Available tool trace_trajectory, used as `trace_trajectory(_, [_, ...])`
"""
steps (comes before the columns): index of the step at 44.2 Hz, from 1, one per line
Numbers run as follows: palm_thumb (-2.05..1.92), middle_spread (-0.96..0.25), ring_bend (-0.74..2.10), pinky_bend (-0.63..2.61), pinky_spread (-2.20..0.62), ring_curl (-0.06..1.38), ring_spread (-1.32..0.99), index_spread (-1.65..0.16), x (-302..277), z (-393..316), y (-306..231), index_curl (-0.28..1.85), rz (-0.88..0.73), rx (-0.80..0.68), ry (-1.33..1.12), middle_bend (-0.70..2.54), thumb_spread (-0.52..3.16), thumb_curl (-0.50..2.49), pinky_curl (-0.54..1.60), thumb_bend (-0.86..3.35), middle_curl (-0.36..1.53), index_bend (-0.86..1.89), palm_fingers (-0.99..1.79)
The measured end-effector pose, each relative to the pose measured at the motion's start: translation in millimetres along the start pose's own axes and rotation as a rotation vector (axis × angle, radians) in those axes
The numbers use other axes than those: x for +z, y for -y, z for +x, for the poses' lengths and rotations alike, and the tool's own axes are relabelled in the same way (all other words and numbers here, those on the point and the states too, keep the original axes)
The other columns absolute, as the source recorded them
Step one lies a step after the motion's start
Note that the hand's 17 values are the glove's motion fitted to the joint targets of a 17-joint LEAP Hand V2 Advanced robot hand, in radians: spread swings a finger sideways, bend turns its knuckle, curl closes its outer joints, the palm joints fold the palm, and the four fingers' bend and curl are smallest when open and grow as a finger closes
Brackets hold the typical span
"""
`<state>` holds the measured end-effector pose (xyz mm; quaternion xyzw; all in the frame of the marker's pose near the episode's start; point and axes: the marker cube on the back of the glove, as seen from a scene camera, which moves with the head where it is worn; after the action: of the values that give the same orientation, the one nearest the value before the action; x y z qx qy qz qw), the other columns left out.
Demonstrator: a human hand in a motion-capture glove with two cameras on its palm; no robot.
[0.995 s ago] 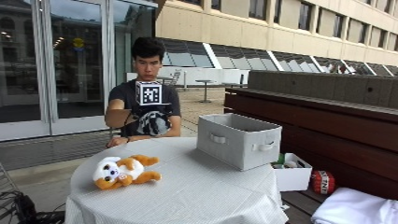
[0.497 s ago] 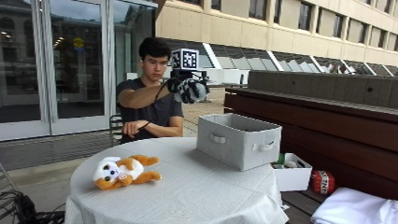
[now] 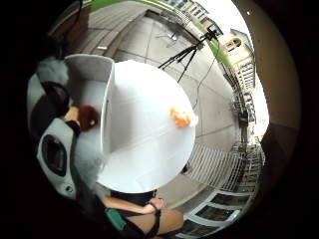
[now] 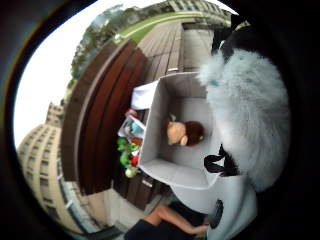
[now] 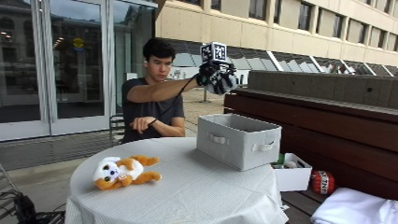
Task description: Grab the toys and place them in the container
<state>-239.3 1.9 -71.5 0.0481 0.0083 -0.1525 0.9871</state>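
Grey-and-white plush toy, clamped in the right hand's grip, is swinging up above the grey fabric container, upper centre.

The gloved right hand is raised on an outstretched arm, fingers curled around a fluffy grey-white toy

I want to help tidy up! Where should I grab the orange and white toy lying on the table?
Grab the orange and white toy around its middle, coming straight down from above. It lies flat on the round table with its arms and legs spread out and nothing close beside it, so your fingers can probably close on both sides of its body easily.
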Motion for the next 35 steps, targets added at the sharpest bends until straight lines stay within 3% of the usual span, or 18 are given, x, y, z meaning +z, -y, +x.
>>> trace_trajectory(15, [0.7,-0.38,1.11,1.03,-0.46,0.46,-0.46,-0.39,19.4,-50.1,14.1,0.03,0.048,-0.049,0.075,0.16,0.87,0.78,0.36,0.15,0.52,0.15,0.9])
trace_trajectory(21, [0.67,-0.34,1.07,1.06,-0.45,0.45,-0.46,-0.39,50.3,-27.9,25.0,0.03,-0.057,-0.091,0.149,0.15,0.91,0.79,0.37,0.12,0.51,0.13,0.83])
trace_trajectory(22, [0.65,-0.32,1.06,1.08,-0.45,0.45,-0.45,-0.39,53.8,-21.1,24.9,0.02,-0.075,-0.097,0.163,0.14,0.94,0.78,0.37,0.11,0.51,0.1,0.79])
trace_trajectory(23, [0.29,-0.21,0.95,1.24,-0.39,0.41,-0.37,-0.38,55.6,-12.7,24.5,0.0,-0.083,-0.097,0.163,-0.05,1.02,0.66,0.43,-0.12,0.44,-0.04,0.28])
trace_trajectory(24, [0.14,-0.18,0.92,1.31,-0.36,0.45,-0.32,-0.37,56.0,-2.7,24.1,0.04,-0.082,-0.092,0.149,-0.01,0.99,0.61,0.48,-0.19,0.46,0.01,0.07])
trace_trajectory(26, [0.03,-0.12,0.88,1.38,-0.31,0.46,-0.26,-0.36,54.7,20.5,24.4,0.06,-0.07,-0.081,0.101,0.06,0.98,0.57,0.49,-0.16,0.45,0.07,-0.01])
trace_trajectory(29, [-0.07,-0.09,0.68,1.36,-0.2,0.35,-0.19,-0.36,51.5,51.4,25.7,0.07,-0.051,-0.063,0.052,0.13,0.96,0.53,0.45,-0.13,0.42,0.15,-0.14])
trace_trajectory(35, [-0.1,-0.04,0.55,1.31,-0.08,0.27,-0.1,-0.35,44.8,97.9,12.4,0.11,-0.05,-0.009,0.008,0.14,0.96,0.45,0.41,-0.1,0.38,0.15,-0.17])
